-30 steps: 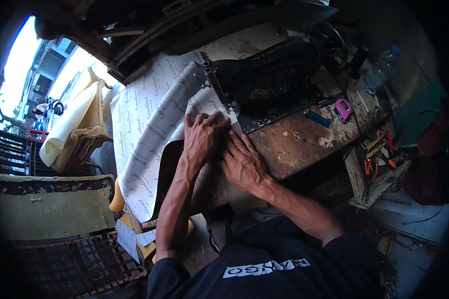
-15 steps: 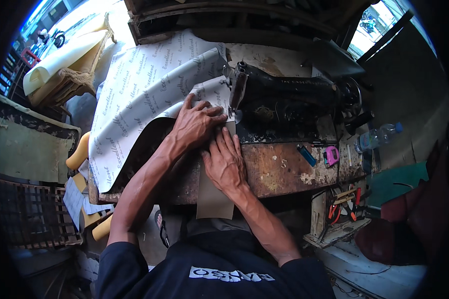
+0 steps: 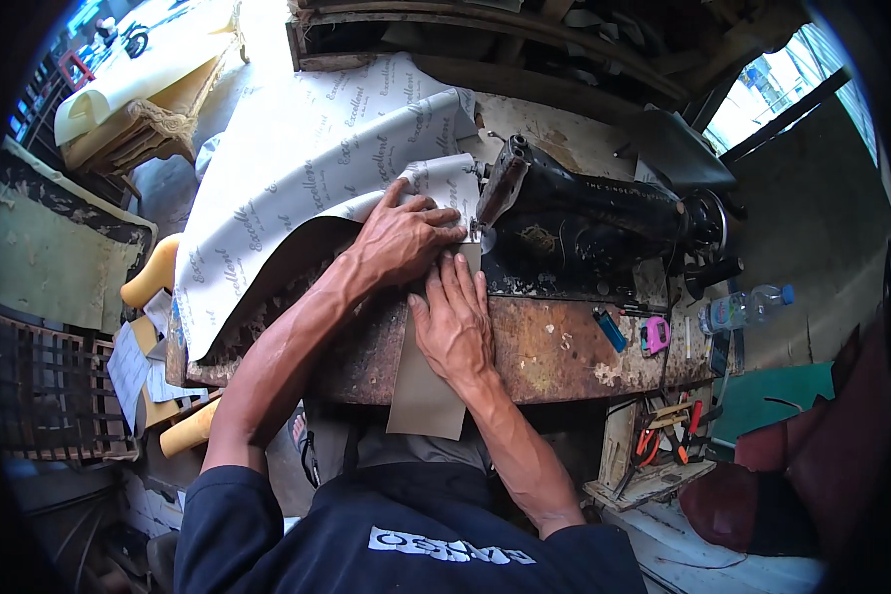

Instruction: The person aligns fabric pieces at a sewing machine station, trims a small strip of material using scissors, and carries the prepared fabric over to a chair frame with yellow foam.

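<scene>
A black sewing machine point(image 3: 584, 213) stands on a worn wooden table, its needle end beside my hands. My left hand point(image 3: 406, 230) presses down on a white-backed sheet of upholstery material point(image 3: 267, 213) just left of the presser foot, fingers spread and partly bent. Flat on a brown-grey strip point(image 3: 428, 396) lies my right hand point(image 3: 453, 322), fingers stretched toward the presser foot. That strip runs from near the foot over the table's front edge. The sheet's dark underside shows where its near edge lifts in a curve. The needle's tip is too small to make out.
Right of my right hand lie a blue lighter point(image 3: 610, 331), a pink tape measure point(image 3: 653, 337) and a plastic bottle point(image 3: 747, 309). Below them, a wooden box point(image 3: 629, 445) holds pliers and other tools. Yellow rolls point(image 3: 190, 428) and papers sit at the left.
My view has shifted slightly, so the machine and table appear a little to the right. Both hands keep nearly the same place by the presser foot.
</scene>
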